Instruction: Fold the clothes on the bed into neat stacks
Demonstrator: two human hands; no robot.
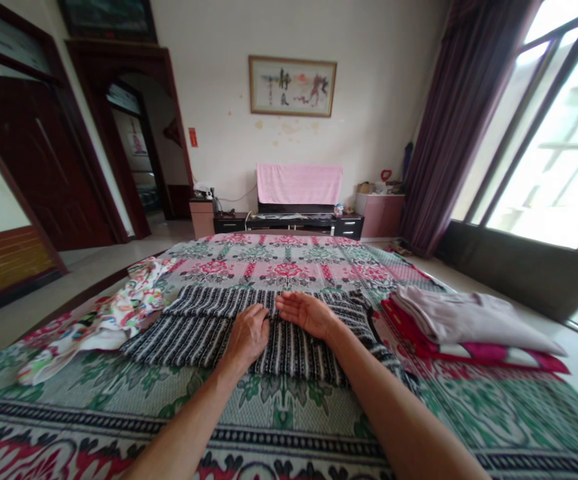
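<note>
A black-and-white striped garment (193, 330) lies spread on the bed in front of me. My left hand (249, 337) rests on its middle with the fingers curled down onto the cloth, gripping a fold. My right hand (306, 312) lies just beside it, fingers stretched out flat and pointing left across the fabric. Both forearms reach in from the bottom of the view.
A flowered cloth (119, 313) lies crumpled at the left. A stack of folded clothes (469, 327), pale on top and red beneath, sits at the right. The bed cover (279, 407) is patterned green and pink. A cabinet with a pink towel (299, 183) stands at the far wall.
</note>
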